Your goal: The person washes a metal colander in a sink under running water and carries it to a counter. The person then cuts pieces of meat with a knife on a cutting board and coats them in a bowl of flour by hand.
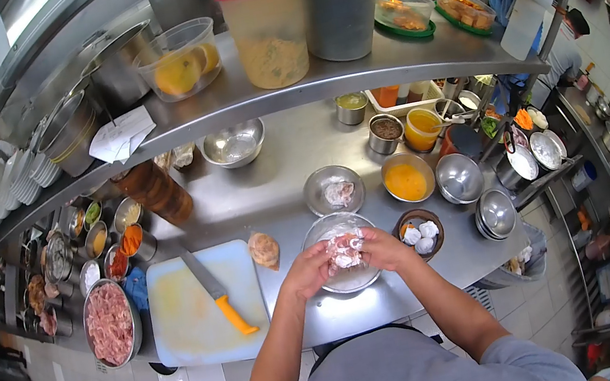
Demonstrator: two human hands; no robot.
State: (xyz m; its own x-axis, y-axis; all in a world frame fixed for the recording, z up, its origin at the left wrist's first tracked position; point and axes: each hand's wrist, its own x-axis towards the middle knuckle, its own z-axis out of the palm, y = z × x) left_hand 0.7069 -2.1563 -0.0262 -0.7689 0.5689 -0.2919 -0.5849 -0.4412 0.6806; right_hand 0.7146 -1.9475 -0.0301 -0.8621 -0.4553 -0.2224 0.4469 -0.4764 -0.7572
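Both hands are over a metal bowl (353,284) with white powder like flour in it. My left hand (310,269) grips one side of a white-dusted piece of raw meat (344,252), fingers curled round it. On the other side, my right hand (381,249) pinches the same piece. Just behind is a smaller metal bowl (314,203) with another dusted piece of meat (339,194). To its right stands a bowl of yellow liquid (406,181), like beaten egg. A dark bowl (422,256) with several white eggshells sits beside my right hand.
A cutting board (177,341) with a yellow-handled knife (225,304) lies left, near a tan lump (263,251). Beyond is a bowl of raw sliced meat (109,324). Metal bowls (460,179) stand right. A shelf (219,108) with tubs overhangs the counter. Another person (563,42) is far right.
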